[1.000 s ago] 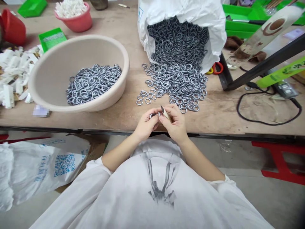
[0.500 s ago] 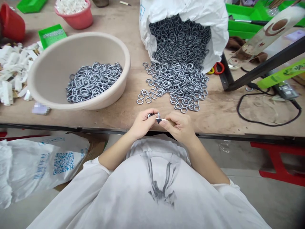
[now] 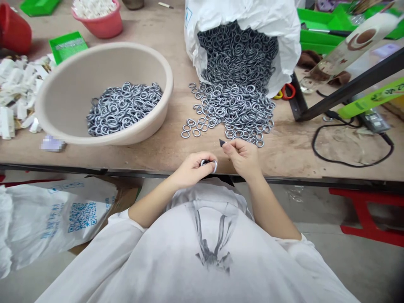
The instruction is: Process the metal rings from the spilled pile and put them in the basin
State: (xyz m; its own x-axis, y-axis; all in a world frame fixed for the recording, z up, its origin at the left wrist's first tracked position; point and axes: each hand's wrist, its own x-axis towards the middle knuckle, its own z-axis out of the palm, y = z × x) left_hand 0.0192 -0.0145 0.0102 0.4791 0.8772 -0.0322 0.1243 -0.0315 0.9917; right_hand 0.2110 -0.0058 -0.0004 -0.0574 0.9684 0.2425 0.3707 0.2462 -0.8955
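Head view: left hand [image 3: 196, 167] grip pinching glossy round rings [image 3: 215, 166]; right hand [image 3: 243, 157] grip clasping dark, pointed blade [image 3: 221, 143].

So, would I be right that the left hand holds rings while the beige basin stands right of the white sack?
Not quite: the head view shows the beige basin left of the white sack; the left hand does hold rings.

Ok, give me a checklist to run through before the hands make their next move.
1. Left hand holding at least one ring: ok.
2. Right hand gripping the dark pointed tool: ok, tip exposed.
3. Tool apart from the left hand: ok, there is a gap.
4. Tool edge sharp: cannot tell.
5. Loose rings contained in the white sack: not ok, many lie on the table.
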